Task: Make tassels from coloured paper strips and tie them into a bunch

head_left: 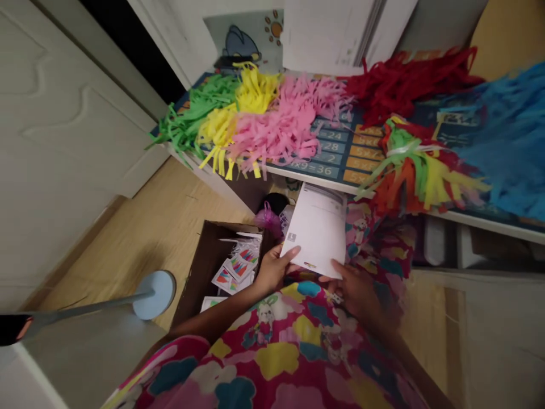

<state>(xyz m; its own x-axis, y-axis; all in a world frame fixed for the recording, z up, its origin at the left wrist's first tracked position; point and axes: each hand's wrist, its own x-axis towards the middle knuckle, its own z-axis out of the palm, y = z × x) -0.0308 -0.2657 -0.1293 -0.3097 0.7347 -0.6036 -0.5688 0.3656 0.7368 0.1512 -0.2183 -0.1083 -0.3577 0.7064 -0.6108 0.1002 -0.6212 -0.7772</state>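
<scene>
White paper booklet (317, 230) was held at the centre of the head view, tilted, just above the person's floral pink garment (272, 346). Left hand (275, 270) pinched its lower-left edge between thumb and fingers; right hand (353, 289) gripped the lower-right edge with its fingers pressed together. At 8 o'clock stood a cardboard box (204, 267), just beside the left forearm, holding printed cards (236, 270). At 12 o'clock, paper fringes (272, 128) in green, yellow and pink lay on a multiplication-table desk mat (336, 150), with red and blue fringes toward 1 o'clock. A tied multicoloured tassel bundle (419, 170) lay at 2 o'clock, at the desk's edge.
</scene>
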